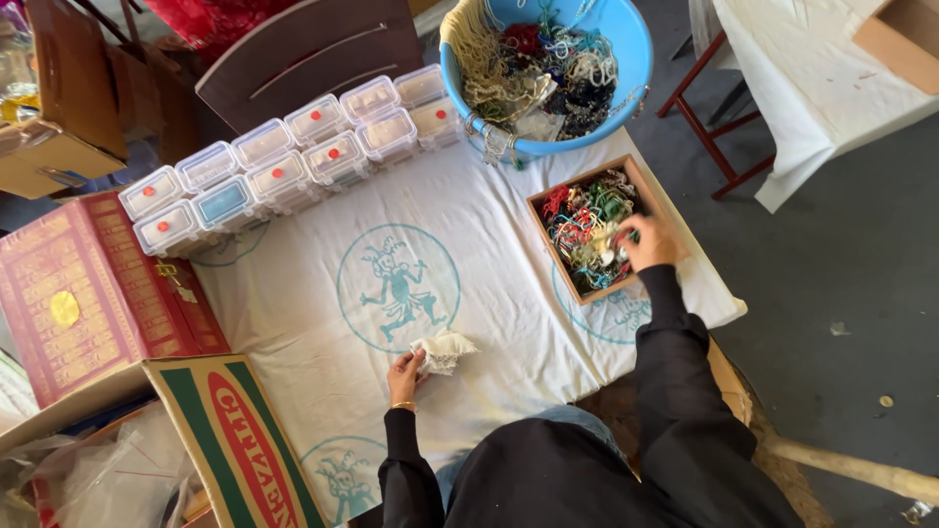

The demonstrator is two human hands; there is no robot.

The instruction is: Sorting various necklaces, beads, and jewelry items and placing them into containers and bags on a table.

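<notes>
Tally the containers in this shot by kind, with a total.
Small clear lidded boxes, in two rows: 12
Blue basin of tangled beads: 1
Wooden tray of mixed beads, right hand reaching in: 1
Red decorated chest: 1
Printed cardboard carton: 1
Total: 16

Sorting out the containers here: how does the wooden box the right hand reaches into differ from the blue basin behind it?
The wooden box is square-cornered, brown and shallow; the blue basin is round, plastic-looking and deeper. The box is clearly smaller than the basin. The right hand is in the box, while nothing touches the basin. Both hold tangled, mixed-colour beaded strings and sit on the white printed cloth.
</notes>
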